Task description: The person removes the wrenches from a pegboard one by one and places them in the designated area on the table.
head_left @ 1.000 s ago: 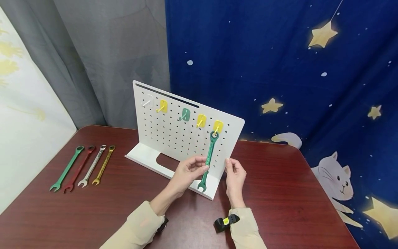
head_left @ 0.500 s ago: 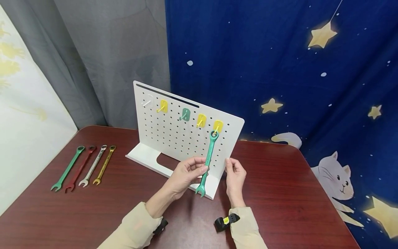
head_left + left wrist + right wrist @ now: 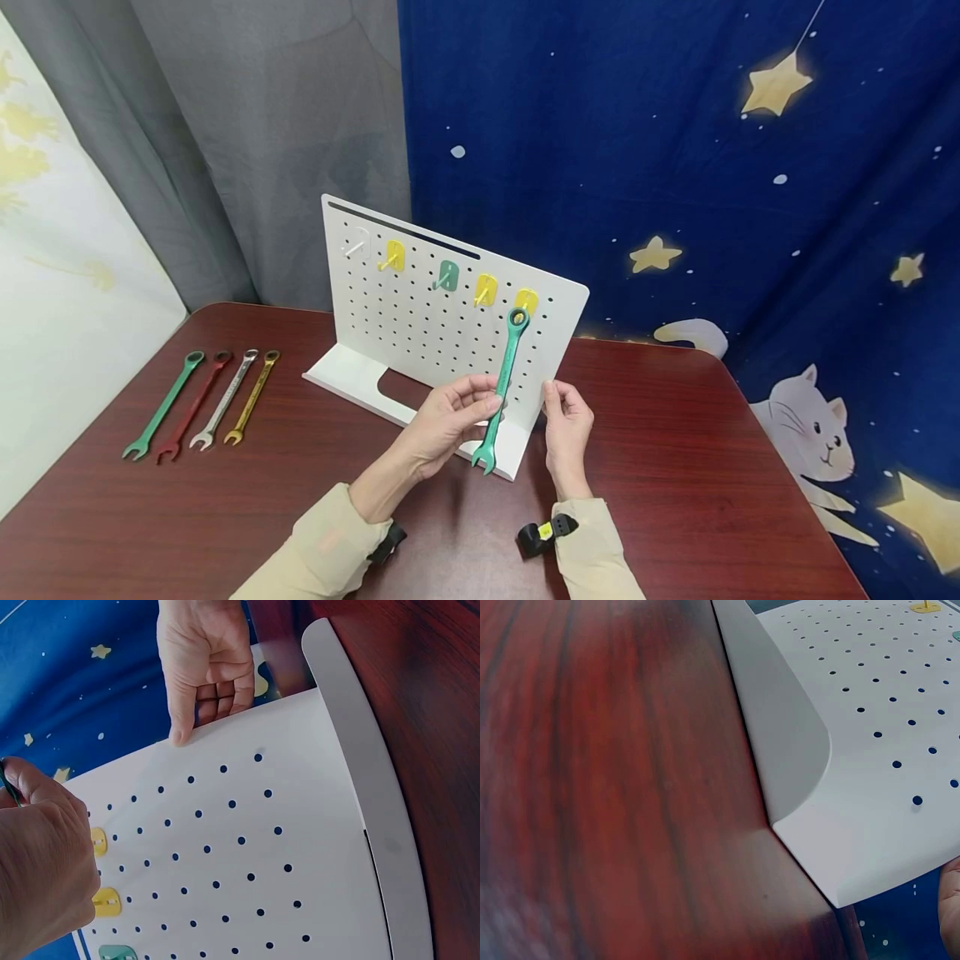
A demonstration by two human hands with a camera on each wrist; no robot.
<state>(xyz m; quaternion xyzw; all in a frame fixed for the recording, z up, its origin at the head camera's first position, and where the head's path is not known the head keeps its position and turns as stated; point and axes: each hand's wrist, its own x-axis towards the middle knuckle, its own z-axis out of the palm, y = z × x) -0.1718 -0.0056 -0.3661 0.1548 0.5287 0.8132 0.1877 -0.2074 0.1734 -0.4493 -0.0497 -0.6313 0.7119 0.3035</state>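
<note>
In the head view my left hand (image 3: 450, 425) pinches a green combination wrench (image 3: 507, 358) by its shank, thumb in front. The wrench leans nearly upright before the white pegboard (image 3: 420, 321), ring end up and open end down. Its ring overlaps the rightmost yellow hook (image 3: 527, 298), hiding the hook's tip. My right hand (image 3: 567, 433) grips the pegboard's right edge; the left wrist view shows its thumb (image 3: 180, 724) at the front face and fingers curled behind. Only a sliver of the wrench shows in the left wrist view.
Left of the board lie a green wrench (image 3: 163, 406), a red wrench (image 3: 195, 406), a silver wrench (image 3: 225, 400) and a gold wrench (image 3: 252, 398) on the dark red table (image 3: 300, 517). Along the board's top sit a clear hook (image 3: 358, 244), yellow hooks (image 3: 486, 289) and a green hook (image 3: 447, 276).
The held wrench's lower end has swung slightly left and forward, and its ring has risen a little against the yellow hook. My right hand has stayed on the board's edge.
</note>
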